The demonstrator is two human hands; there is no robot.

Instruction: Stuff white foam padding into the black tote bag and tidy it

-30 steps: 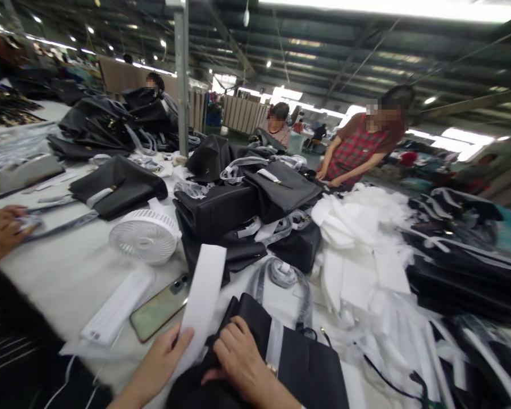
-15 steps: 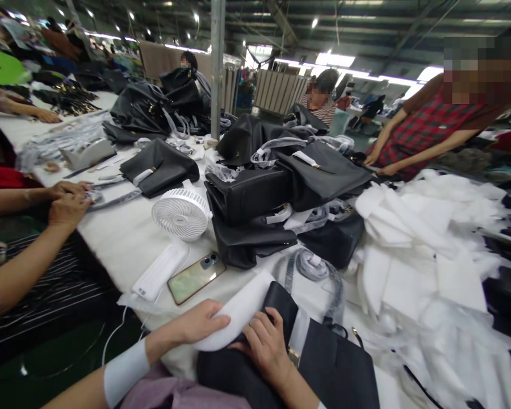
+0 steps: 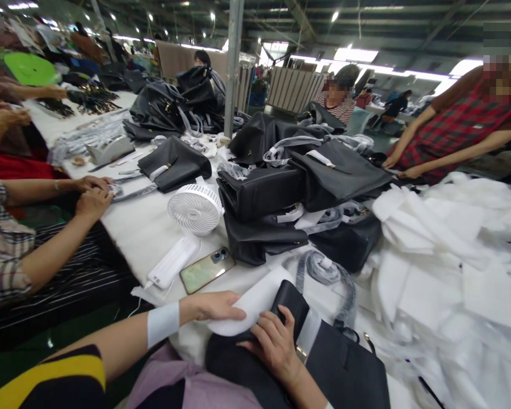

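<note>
black bag (image 3: 344, 369) (half hidden) under right hand (image 3: 276, 343)

White foam strip (image 3: 255, 304) now folded flat onto the black bag (image 3: 344, 369), no longer upright

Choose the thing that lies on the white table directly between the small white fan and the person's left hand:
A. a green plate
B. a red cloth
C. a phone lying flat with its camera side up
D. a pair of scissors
C: a phone lies flat, lenses up, beside a white power bank, below the fan and above the left hand.
</note>
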